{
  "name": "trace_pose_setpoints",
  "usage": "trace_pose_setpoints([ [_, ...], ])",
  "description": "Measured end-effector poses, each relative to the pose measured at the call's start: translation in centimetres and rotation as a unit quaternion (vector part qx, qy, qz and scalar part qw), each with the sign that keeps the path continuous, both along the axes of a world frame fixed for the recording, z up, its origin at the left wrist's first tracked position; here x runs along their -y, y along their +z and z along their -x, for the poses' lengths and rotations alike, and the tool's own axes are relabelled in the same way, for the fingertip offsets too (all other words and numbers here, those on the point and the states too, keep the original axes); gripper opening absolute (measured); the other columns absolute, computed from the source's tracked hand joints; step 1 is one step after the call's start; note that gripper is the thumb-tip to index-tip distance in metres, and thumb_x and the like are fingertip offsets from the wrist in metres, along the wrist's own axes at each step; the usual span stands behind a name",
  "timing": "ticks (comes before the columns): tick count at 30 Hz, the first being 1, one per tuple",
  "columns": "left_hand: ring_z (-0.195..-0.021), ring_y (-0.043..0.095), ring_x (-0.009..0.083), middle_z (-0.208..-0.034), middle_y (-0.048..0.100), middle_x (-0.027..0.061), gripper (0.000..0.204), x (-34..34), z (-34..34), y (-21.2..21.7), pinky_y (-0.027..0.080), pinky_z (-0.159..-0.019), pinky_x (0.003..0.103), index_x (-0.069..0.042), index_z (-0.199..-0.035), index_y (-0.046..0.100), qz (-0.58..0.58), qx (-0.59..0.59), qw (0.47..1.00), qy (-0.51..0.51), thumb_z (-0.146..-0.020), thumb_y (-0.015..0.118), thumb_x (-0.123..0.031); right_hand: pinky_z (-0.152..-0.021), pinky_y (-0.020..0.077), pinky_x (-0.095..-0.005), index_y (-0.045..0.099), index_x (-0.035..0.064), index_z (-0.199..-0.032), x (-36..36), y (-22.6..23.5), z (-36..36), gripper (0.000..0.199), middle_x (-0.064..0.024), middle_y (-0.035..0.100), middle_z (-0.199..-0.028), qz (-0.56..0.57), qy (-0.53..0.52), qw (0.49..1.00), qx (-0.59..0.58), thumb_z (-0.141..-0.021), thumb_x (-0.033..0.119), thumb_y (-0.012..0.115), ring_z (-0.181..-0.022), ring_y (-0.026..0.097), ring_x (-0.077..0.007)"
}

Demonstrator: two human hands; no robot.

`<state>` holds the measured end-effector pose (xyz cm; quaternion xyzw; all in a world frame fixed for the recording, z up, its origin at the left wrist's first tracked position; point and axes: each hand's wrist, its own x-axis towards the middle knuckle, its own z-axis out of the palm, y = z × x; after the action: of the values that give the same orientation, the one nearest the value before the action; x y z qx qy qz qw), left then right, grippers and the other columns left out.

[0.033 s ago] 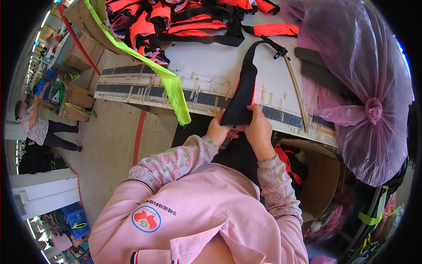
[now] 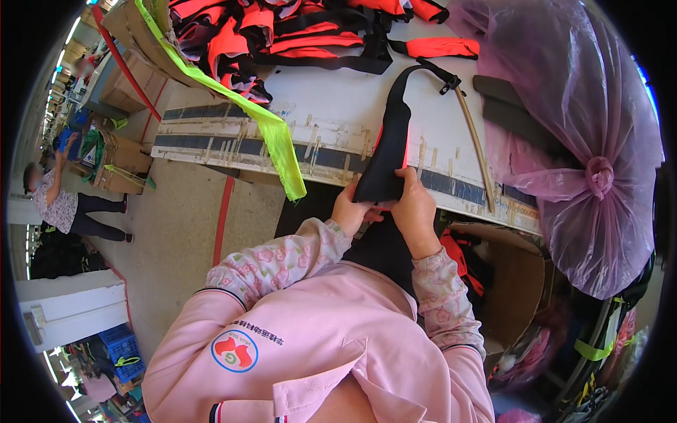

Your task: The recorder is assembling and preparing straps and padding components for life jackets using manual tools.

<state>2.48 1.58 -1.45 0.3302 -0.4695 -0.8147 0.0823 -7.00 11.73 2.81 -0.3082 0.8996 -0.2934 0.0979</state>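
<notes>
A black belt (image 2: 392, 141) with an orange edge stretches from my hands across the table. Its broad near end hangs over the front edge, and the far end narrows to a strap with a black buckle (image 2: 448, 86). My left hand (image 2: 350, 206) grips the left side of the broad end. On the right side, my right hand (image 2: 415, 208) pinches it with the thumb on top. Some fingers of both hands are hidden beneath the fabric. Further back lies a pile of similar orange-and-black pieces (image 2: 303, 42), with a single orange-and-black piece (image 2: 444, 48) beside it.
A thin wooden stick (image 2: 477, 148) lies right of the belt on the white table (image 2: 317, 92). A knotted pink plastic bag (image 2: 585, 141) bulges at the right. Neon-yellow fabric (image 2: 275, 137) drapes over the table's left front. An open cardboard box (image 2: 515, 282) sits below. Another person (image 2: 60, 194) stands far left.
</notes>
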Motion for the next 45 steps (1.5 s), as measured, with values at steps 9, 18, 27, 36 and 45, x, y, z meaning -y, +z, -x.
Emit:
trace_pose_setpoints([
  [9,-0.073,0.065,0.0255,-0.091,0.063,0.0146,0.034,-0.2,-0.5,-0.6,0.055,-0.067,0.036,-0.003,-0.106,0.055,-0.164,0.064,0.984,-0.027,-0.090,0.043,-0.031,-0.065,0.0496,-0.0403,0.047,0.0105,-0.107,0.4,-0.6,-1.0,0.054,-0.0121,0.059,-0.097,0.008,-0.007,1.000,-0.026,-0.061,0.007,0.074,-0.081,0.061,-0.0332],
  [18,-0.069,0.064,0.0222,-0.086,0.064,0.0122,0.023,-0.2,0.1,-1.5,0.055,-0.063,0.033,-0.004,-0.101,0.059,-0.153,0.082,0.985,0.011,-0.084,0.057,-0.020,-0.066,0.0494,-0.0409,0.046,0.0112,-0.109,0.4,-0.8,-1.3,0.056,-0.0121,0.059,-0.098,0.014,-0.021,1.000,-0.006,-0.060,0.004,0.072,-0.082,0.061,-0.0334],
  [27,-0.069,0.064,0.0212,-0.088,0.064,0.0101,0.024,0.3,-0.5,-1.8,0.055,-0.065,0.034,-0.004,-0.100,0.059,-0.224,0.009,0.973,-0.055,-0.083,0.059,-0.022,-0.068,0.0479,-0.0418,0.044,0.0124,-0.108,0.5,-0.5,-0.6,0.057,-0.0124,0.060,-0.097,-0.033,-0.028,0.999,0.007,-0.058,0.001,0.071,-0.081,0.061,-0.0345],
  [36,-0.075,0.064,0.0229,-0.092,0.063,0.0127,0.032,-0.7,0.7,-1.8,0.054,-0.072,0.037,-0.007,-0.107,0.056,-0.153,0.053,0.987,-0.022,-0.091,0.047,-0.034,-0.072,0.0461,-0.0397,0.045,0.0121,-0.108,0.6,-0.9,-0.7,0.058,-0.0121,0.060,-0.097,-0.017,-0.019,1.000,-0.001,-0.058,0.002,0.073,-0.083,0.060,-0.0335],
  [45,-0.074,0.065,0.0243,-0.091,0.064,0.0143,0.028,-1.3,0.2,-1.3,0.056,-0.066,0.034,-0.004,-0.111,0.055,-0.126,0.038,0.991,-0.012,-0.090,0.051,-0.022,-0.075,0.0475,-0.0415,0.047,0.0097,-0.115,-1.5,1.8,1.8,0.055,-0.0173,0.057,-0.107,0.006,0.090,0.989,0.120,-0.066,0.012,0.072,-0.094,0.057,-0.0356],
])
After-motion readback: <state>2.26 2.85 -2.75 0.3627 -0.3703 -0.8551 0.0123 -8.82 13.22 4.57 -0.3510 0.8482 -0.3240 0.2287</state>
